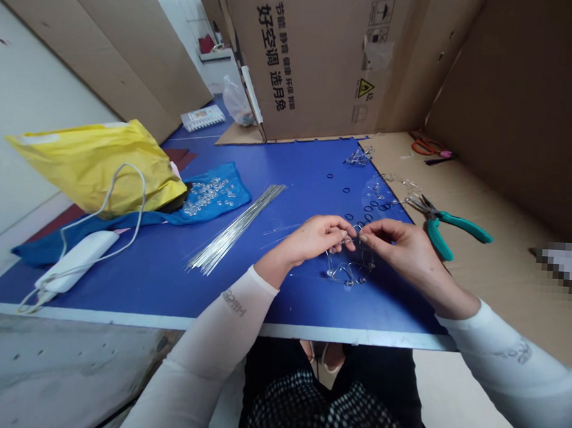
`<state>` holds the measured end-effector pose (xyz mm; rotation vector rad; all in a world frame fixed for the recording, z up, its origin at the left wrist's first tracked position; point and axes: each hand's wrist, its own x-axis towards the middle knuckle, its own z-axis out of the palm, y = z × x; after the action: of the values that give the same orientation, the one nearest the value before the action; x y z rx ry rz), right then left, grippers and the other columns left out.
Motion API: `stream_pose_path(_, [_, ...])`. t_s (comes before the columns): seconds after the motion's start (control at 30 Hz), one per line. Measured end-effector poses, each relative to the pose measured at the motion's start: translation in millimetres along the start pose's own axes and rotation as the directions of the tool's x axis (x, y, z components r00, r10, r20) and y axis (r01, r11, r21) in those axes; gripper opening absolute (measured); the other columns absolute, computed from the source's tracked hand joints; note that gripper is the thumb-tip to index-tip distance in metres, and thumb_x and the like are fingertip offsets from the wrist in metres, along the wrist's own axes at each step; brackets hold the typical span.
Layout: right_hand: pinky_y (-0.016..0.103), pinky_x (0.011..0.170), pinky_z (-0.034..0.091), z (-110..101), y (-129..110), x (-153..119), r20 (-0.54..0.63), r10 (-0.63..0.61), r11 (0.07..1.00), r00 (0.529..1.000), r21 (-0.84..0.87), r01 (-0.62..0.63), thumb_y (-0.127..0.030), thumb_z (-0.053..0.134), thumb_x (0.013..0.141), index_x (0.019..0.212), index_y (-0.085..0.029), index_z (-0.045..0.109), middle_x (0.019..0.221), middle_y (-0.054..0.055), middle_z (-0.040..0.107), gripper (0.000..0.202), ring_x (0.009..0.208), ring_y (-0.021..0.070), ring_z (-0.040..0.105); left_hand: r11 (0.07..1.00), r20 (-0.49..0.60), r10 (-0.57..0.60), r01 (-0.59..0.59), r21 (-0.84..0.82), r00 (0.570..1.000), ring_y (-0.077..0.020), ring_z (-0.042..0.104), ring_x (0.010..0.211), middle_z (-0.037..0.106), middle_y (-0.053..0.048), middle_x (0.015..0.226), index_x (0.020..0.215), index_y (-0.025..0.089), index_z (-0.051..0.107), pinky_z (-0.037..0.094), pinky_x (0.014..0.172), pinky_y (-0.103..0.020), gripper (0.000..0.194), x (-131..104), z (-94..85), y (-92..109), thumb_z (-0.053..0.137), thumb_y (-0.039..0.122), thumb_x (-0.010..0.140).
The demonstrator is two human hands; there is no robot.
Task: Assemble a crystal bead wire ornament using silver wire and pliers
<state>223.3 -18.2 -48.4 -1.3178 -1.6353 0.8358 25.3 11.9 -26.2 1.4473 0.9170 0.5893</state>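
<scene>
Both hands meet over the front of the blue table (242, 302). My left hand (320, 239) pinches the upper left part of a ring-shaped piece of bent wire and clear beads (348, 281), which hangs below the fingers. Close beside it, my right hand (400, 250) has thumb and forefinger closed on the top of the same piece. Fingertips hide the exact spot they grip. Several small black rings (368, 209) lie just beyond the hands. To the left rests a bundle of straight silvery wires (236, 230).
Green-handled pliers (438, 220) lie right of my right hand, on cardboard. Beyond are red-handled scissors (428, 145) and more wire pieces (360, 156). Clear beads (209, 195) lie on blue cloth, near a yellow bag (109, 164) and a white power strip (77, 266). Cardboard walls stand behind.
</scene>
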Motion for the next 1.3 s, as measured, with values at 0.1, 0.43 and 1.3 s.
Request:
stream_pose_path(0.1, [0.035, 0.072, 0.049, 1, 2, -1, -0.033, -0.051, 0.998, 0.998, -0.038, 0.05, -0.041, 0.07, 0.082, 0.079, -0.024, 0.073, 0.08, 0.005, 0.074, 0.018, 0.074, 0.0202, 0.065, 1.0, -0.012, -0.007, 0.008, 0.026, 1.0, -0.0078, 0.054, 0.063, 0.07, -0.003, 0.077, 0.098, 0.012, 0.066, 0.044, 0.067, -0.024, 0.023, -1, 1.9, 2, 0.047, 0.005, 0.088])
stream_pose_path(0.43, [0.032, 0.071, 0.048, 4, 1, -5, -0.051, -0.253, 0.944, 0.966, -0.233, 0.235, -0.026, 0.064, 0.087, 0.079, -0.024, 0.068, 0.078, 0.001, 0.07, 0.009, 0.073, 0.0176, 0.064, 0.988, -0.061, 0.042, -0.033, 0.15, 0.997, -0.0096, 0.057, 0.069, 0.066, -0.001, 0.075, 0.091, 0.014, 0.067, 0.044, 0.068, -0.024, 0.009, -3, 3.2, 0, 0.061, 0.02, 0.089])
stream_pose_path(1.3, [0.033, 0.068, 0.05, 9, 0, 1, -0.092, -0.162, 0.983, 0.983, -0.105, 0.152, -0.037, 0.068, 0.081, 0.098, -0.021, 0.071, 0.082, 0.005, 0.073, 0.023, 0.071, 0.0182, 0.064, 0.998, -0.058, 0.057, -0.057, 0.012, 0.997, -0.0075, 0.052, 0.062, 0.06, 0.003, 0.068, 0.084, 0.014, 0.064, 0.038, 0.062, -0.023, 0.003, -1, 4.7, -4, 0.061, 0.013, 0.083])
